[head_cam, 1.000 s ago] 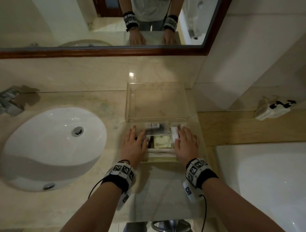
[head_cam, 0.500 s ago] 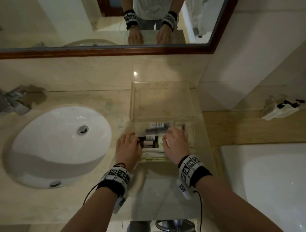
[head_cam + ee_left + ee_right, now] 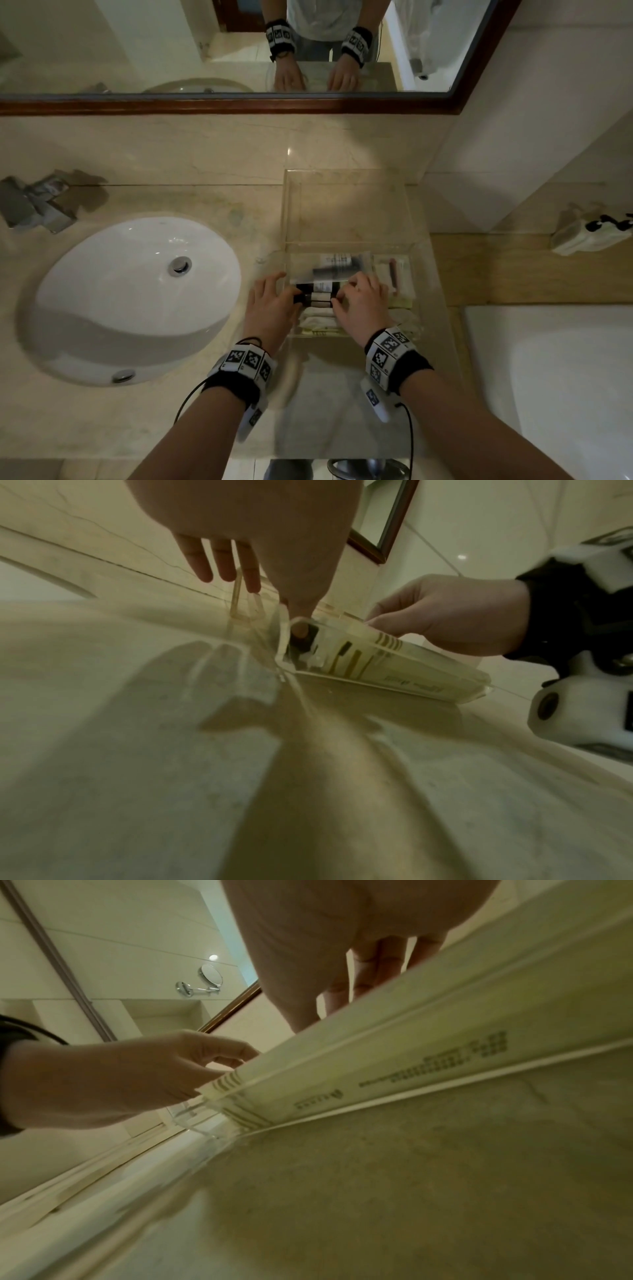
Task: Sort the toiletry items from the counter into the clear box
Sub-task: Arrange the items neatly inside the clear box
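The clear box (image 3: 416, 301) stands on the counter right of the sink, its lid (image 3: 346, 209) tipped back against the wall. Inside lie small bottles (image 3: 320, 295) with black caps, one more bottle (image 3: 337, 264) behind them, and white packets (image 3: 317, 320) along the front. My left hand (image 3: 282, 289) rests at the box's left wall with fingers straight outside. Its thumb presses a black cap (image 3: 310, 639). My right hand (image 3: 351, 294) reaches in from the right with curled fingers and pinches the bottles' right end. The right wrist view shows the box wall (image 3: 377, 1056) and my left hand (image 3: 137, 1069).
A white sink (image 3: 137, 294) with a chrome tap (image 3: 37, 205) lies to the left. The mirror (image 3: 205, 51) hangs above. At right are a wooden ledge (image 3: 496, 270) carrying a white packet (image 3: 587, 234), and a bathtub (image 3: 555, 383) below. Bare counter (image 3: 335, 404) stretches in front of the box.
Both hands lay flat on the box's front a second ago. The left thumb and the right hand's fingers have since moved inward onto the small bottles.
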A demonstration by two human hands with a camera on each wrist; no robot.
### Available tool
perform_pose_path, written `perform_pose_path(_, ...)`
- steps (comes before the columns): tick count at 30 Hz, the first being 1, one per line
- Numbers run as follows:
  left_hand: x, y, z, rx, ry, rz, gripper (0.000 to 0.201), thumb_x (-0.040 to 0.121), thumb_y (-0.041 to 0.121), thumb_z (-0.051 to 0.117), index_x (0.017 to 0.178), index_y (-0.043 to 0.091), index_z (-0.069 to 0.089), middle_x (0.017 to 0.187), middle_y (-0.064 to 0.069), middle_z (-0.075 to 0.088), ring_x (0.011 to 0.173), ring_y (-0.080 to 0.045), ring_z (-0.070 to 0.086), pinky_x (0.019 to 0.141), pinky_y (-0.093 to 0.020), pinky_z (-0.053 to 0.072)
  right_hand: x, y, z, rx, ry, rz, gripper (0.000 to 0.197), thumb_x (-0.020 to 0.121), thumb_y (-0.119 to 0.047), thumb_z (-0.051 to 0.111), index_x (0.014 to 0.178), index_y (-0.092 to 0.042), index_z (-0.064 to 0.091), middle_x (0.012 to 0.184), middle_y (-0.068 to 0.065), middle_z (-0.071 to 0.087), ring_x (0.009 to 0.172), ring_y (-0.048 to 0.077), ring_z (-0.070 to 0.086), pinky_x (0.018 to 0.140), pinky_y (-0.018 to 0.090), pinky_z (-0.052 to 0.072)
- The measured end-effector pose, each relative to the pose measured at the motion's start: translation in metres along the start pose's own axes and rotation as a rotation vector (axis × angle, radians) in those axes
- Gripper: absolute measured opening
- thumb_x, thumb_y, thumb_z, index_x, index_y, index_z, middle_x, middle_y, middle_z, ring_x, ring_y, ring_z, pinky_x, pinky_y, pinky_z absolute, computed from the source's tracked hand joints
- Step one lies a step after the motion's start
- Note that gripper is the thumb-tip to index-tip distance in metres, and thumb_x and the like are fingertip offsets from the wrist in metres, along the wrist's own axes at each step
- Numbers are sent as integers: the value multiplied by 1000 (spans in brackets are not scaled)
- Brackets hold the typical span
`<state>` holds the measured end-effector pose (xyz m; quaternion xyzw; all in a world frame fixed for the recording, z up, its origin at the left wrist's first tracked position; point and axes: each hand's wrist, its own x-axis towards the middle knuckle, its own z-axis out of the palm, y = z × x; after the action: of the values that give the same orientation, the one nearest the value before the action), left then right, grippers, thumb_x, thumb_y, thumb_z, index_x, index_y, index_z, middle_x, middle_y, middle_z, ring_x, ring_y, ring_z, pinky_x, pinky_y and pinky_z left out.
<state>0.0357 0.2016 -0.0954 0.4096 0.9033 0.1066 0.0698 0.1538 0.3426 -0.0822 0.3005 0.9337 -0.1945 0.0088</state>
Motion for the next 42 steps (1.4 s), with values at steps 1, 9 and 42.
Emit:
perform_pose_path(1,0,0,0,-9,2,-4,28,66,33,82,89,22,70,118,-12,62,106,-36,58,84,-45,53,0,0,1,18,13,6,24,89,-37,51,99,-19,62,114,0,48,113,21,39,97,36,29)
perform_pose_path(9,-1,-2,1,-58,21,-21,30,73,39,75,98,24,67,127,-12,56,113,-35,52,94,-45,48,2,-4,4,63,45,105,27,91,-36,48,109,-18,58,117,2,46,113,21,39,100,35,32)
perform_pose_path(42,-2,20,-14,-666,-68,-363,41,93,20,55,130,9,44,124,-6,48,112,-22,53,93,-30,44,10,89,-8,602,312,698,7,86,-15,51,90,-12,56,91,12,56,82,24,53,71,31,44)
